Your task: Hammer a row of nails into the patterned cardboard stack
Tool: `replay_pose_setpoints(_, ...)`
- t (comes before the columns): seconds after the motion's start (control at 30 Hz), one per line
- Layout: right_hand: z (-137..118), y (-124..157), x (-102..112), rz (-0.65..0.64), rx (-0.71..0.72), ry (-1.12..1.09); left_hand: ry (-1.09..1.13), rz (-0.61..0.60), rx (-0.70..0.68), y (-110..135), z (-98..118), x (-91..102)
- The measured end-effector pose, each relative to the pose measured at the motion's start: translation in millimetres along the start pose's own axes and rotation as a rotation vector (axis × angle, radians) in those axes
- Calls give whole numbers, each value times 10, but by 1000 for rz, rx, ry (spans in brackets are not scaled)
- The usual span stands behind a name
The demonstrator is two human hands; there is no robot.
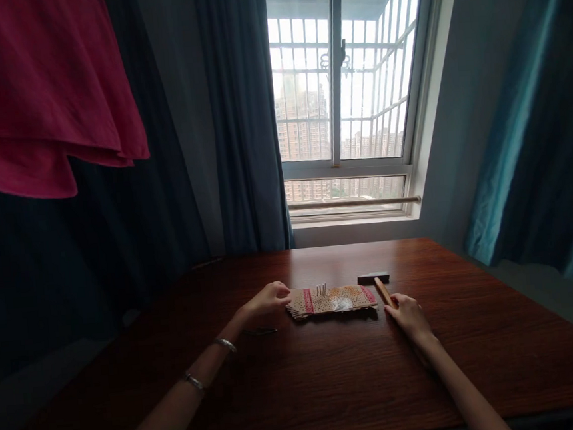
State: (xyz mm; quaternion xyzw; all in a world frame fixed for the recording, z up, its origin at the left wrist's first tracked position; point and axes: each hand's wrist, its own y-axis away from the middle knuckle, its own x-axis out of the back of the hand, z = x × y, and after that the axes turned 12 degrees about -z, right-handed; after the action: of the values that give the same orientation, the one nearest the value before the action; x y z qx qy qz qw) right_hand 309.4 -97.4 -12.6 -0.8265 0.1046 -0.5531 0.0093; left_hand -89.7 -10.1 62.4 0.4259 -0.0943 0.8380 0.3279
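Observation:
My right hand (410,316) is closed around the wooden handle of a hammer (383,292), whose dark head rests on or just above the table. To its left lies a flat, layered block of patterned cardboard (300,302) with pink bands and a shiny patch. Several thin nails (322,290) stand upright in the block. At the block's left end is my left hand (268,299), its fingers curled and pinched together; whatever they may hold is too small to make out. Loose nails (262,331) appear to lie on the table below that hand.
The brown wooden table (331,385) reaches to a wall with a barred window (336,97). Dark blue curtains (242,112) hang on both sides. A pink cloth (45,89) hangs at the upper left.

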Motion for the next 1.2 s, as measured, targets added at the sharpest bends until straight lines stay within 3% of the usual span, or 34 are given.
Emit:
replay_pose_setpoints(0.2, 77, -27, 6, -43, 31, -94, -81, -110, 76, 544, -339, 339)
replay_pose_setpoints(0.37, 71, -22, 60, 4, -18, -119, -253, -90, 73, 922, -506, 369)
replay_pose_setpoints(0.47, -4, 12, 108, 95, 65, -107, -385, -83, 7, 1044, -493, 313)
replay_pose_setpoints(0.7, -362, 103, 169, 168, 246, -129, -721, -41, -192, 988, -229, -15)
replay_pose_setpoints(0.87, -594, 220, 223, 162, 335, -190, -945, -70, -218, 850, -124, -228)
replay_pose_setpoints(1.2, -806, 387, 307, 118, 414, -280, -981, -83, -215, 707, -236, -275)
